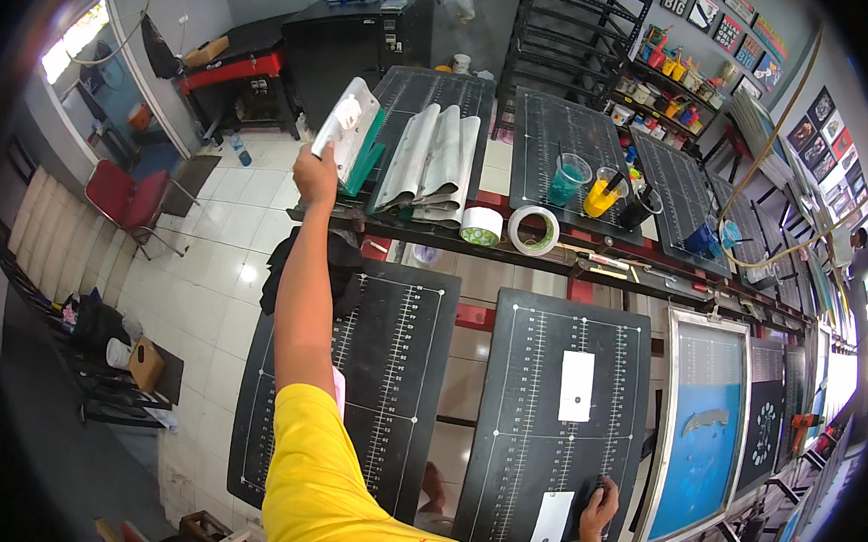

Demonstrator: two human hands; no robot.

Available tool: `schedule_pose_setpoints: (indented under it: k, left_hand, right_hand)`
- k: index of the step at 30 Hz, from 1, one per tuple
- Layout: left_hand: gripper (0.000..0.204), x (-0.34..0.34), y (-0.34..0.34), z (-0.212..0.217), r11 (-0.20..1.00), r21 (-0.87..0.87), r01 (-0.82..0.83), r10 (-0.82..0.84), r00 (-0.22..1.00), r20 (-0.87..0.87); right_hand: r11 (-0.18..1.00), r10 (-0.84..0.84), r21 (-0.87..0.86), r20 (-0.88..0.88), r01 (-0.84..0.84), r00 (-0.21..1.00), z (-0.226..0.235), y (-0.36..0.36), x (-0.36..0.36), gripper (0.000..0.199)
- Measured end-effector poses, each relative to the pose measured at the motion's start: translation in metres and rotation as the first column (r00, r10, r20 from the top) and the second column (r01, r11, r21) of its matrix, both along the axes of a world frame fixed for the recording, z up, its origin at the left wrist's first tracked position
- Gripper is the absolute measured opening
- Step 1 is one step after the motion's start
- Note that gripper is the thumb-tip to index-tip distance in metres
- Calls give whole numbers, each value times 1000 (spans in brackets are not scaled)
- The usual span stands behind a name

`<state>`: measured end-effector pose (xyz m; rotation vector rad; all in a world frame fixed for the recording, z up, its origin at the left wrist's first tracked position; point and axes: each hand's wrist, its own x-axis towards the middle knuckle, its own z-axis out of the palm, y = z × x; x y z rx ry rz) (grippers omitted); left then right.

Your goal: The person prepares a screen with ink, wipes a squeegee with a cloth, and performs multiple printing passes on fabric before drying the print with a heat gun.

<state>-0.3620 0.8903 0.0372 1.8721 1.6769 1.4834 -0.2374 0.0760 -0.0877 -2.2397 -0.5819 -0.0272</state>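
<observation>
My left arm in a yellow sleeve reaches to the far left table. There my left hand (316, 175) is closed on the near end of a squeegee (347, 122) with a pale, silvery body and a green blade. Several other silvery squeegees (427, 164) lie side by side just to its right. At the lower right, my right hand (599, 509) is over the right edge of a black platen (532, 459), its fingers curled; what they hold, if anything, is hidden. A white paper slip (551, 520) lies left of that hand, and another white slip (576, 386) lies farther up the platen.
Tape rolls (533, 231) stand at the far tables' near edge. Cups of green ink (569, 180), yellow ink (604, 193) and black ink (640, 210) stand behind them. A framed screen (703, 428) is at the right. Black cloth (303, 270) hangs below my left forearm.
</observation>
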Motion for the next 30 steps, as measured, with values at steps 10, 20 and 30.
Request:
schedule_pose_setpoints:
  k: [10,20,30]
  left_hand:
    - [31,-93,-78,-15,626,30,779,-75,22,997]
    - [44,-91,-296,-21,242,252,937,-20,-255,967]
    - [58,-122,-506,-1,84,300,950,25,-303,953]
  right_hand:
    - [999,38,40,-85,-35,996,12,-3,-2,28]
    - [944,124,330,-341,-4,932,23,-20,23,28]
    - [684,688,300,-567,-664,453,7,241,-39,26]
